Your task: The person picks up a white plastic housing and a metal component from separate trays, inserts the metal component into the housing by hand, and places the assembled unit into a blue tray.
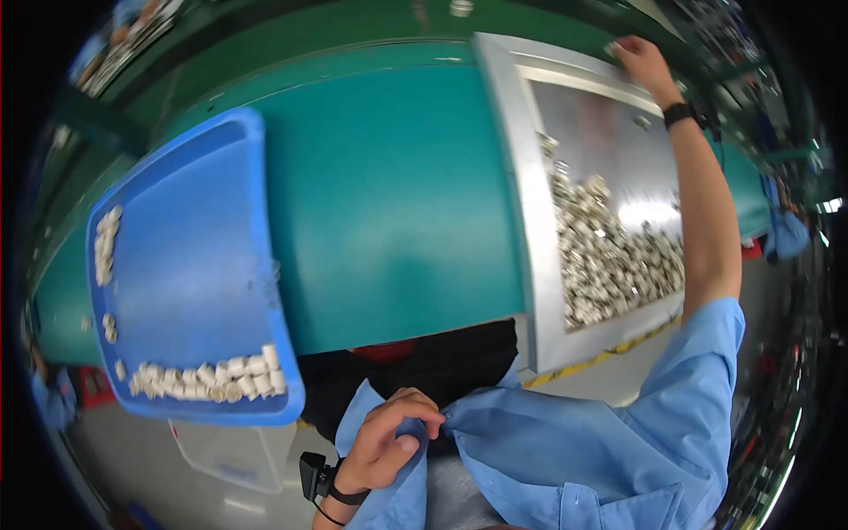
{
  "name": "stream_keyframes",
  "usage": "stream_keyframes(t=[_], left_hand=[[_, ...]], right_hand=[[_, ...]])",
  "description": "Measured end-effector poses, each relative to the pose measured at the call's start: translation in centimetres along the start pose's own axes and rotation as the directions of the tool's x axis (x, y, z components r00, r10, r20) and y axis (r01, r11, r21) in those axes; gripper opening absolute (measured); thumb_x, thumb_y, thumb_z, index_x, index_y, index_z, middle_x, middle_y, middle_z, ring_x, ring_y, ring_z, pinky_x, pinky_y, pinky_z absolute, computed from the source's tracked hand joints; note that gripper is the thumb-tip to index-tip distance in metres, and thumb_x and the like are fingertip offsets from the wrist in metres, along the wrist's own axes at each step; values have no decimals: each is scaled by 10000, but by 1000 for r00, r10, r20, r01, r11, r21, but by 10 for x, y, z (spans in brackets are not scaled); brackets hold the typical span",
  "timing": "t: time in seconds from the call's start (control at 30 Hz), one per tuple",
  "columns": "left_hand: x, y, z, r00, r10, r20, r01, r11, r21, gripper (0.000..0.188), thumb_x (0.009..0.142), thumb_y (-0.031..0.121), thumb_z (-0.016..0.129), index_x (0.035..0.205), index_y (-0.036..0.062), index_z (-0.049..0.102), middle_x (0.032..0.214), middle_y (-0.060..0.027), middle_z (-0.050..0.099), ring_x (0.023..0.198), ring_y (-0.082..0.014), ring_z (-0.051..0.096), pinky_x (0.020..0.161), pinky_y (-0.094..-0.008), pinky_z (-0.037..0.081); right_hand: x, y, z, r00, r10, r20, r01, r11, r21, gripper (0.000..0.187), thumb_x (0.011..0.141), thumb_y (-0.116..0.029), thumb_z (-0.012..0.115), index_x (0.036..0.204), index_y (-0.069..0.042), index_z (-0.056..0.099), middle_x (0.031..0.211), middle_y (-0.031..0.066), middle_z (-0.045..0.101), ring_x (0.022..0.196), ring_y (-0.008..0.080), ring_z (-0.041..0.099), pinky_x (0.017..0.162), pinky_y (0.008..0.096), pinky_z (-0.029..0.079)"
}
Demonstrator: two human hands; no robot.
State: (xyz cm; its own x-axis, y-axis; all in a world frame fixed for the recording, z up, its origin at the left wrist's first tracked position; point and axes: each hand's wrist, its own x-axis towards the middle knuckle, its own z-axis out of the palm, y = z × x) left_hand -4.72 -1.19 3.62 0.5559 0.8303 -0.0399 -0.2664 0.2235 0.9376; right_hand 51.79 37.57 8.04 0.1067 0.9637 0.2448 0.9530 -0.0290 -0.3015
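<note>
My right hand (643,62) reaches far out to the top edge of a shiny metal tray (512,159) and rests its fingers on the tray's far rim. A heap of small silvery metal parts (609,256) lies in the tray's near half. My left hand (390,442) is close to my body, with its fingers pinched on the front of my blue shirt (565,450). A blue plastic tray (190,265) lies to the left, holding rows of small white cylindrical parts (208,375) along its near edge and a few at its left side.
Both trays rest on a teal green worktable (397,212). A clear plastic bin (225,455) sits on the floor below the blue tray. Another person in blue (786,234) is at the far right. Each of my wrists carries a black band.
</note>
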Motion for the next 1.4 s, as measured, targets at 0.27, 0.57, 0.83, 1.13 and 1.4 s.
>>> stream_keyframes(t=[0.27, 0.57, 0.83, 1.13, 1.4], left_hand=[[-12, 30, -15, 990, 137, 36, -141, 979, 145, 276, 940, 222, 569, 1064, -20, 616, 888, -116, 606, 799, -233, 561, 780, -360, 438], [-48, 153, -175, 676, 533, -509, 203, 529, 824, 116, 958, 81, 593, 1033, 1, 626, 925, -33, 625, 808, -104, 556, 751, -246, 458], [-42, 164, -338, 516, 643, -566, 773, -64, 631, 342, 856, 280, 703, 1122, 70, 652, 1002, -76, 687, 934, -218, 660, 811, -336, 489], [-23, 167, -359, 488, 536, -689, 818, -3, 576, 387, 828, 336, 702, 1113, 80, 648, 966, -111, 697, 928, -264, 671, 791, -395, 511], [-67, 168, -441, 622, 593, -511, 598, 61, 799, 295, 854, 262, 681, 948, -9, 611, 861, -162, 657, 803, -234, 624, 715, -367, 496]], right_hand=[[33, 143, 0, 1000, 2, 2, -2, 999, 38, 493, 896, -216, 665, 1318, 14, 555, 1049, 112, 692, 995, 182, 638, 883, 303, 488], [-172, -26, -61, 989, -138, 60, 126, 976, 179, 296, 984, -185, 611, 1219, -4, 606, 1068, 45, 642, 972, 119, 566, 837, 253, 441], [-271, -124, -63, 878, -238, 415, 150, 961, 233, 195, 875, -64, 627, 1049, 25, 625, 857, 49, 588, 803, 130, 522, 759, 271, 429], [-285, -143, -49, 920, -105, 379, -9, 957, 289, 171, 857, -71, 642, 988, 29, 596, 845, 45, 578, 813, 131, 519, 773, 271, 437], [-282, -146, -49, 924, -146, 354, 72, 974, 215, 168, 862, -126, 689, 890, -2, 579, 774, 14, 547, 788, 109, 509, 744, 267, 434]])
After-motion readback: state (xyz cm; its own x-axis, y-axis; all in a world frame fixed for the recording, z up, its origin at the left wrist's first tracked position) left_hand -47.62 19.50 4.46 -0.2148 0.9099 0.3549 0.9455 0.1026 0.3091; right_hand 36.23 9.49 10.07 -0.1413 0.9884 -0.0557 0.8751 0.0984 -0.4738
